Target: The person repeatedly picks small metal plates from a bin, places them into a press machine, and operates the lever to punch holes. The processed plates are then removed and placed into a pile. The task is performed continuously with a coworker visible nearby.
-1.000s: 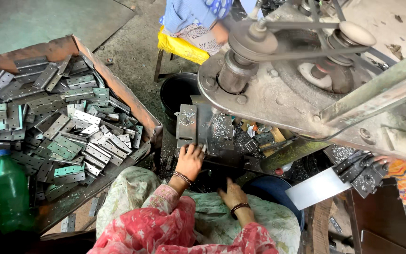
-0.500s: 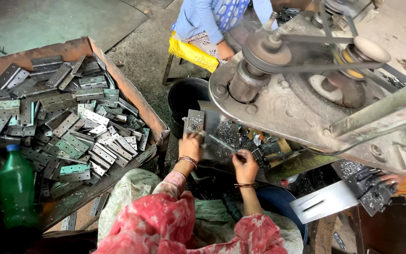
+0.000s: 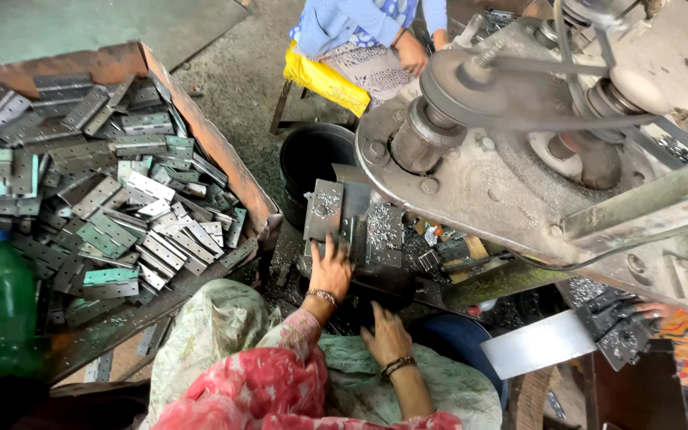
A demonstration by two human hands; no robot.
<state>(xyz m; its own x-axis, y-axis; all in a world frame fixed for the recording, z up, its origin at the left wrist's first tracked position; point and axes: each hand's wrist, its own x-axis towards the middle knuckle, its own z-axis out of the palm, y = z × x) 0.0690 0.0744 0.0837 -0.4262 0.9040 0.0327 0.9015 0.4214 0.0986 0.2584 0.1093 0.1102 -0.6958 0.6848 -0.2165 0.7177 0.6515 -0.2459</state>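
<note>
Nearest to us we see our own lap, covered with a pale green cloth (image 3: 439, 382), and our red flowered sleeves (image 3: 280, 390). Our right hand (image 3: 388, 336) lies low above the lap with the fingers spread open, and it holds nothing. A dark bangle sits on its wrist. Our left hand (image 3: 330, 271) reaches a little further forward. It is open too, and the fingers lie flat against the grey metal block of the press machine (image 3: 519, 183), just beside a flat metal hinge plate (image 3: 324, 209) that stands upright on the block. We cannot tell if the fingertips touch this plate.

On the left side, near us, a green plastic bottle (image 3: 1, 310) with a blue cap stands upright. Behind it there is a rusty tray (image 3: 216, 147) full of grey metal hinges (image 3: 113, 207), lying in a loose heap. Between the tray and the machine we see a black bucket (image 3: 312, 159). At the far right a second person's hand (image 3: 654, 309) rests near dark metal pieces. Furthest away, another person in blue clothes (image 3: 360, 20) sits on a stool with a yellow cushion (image 3: 324, 80).
</note>
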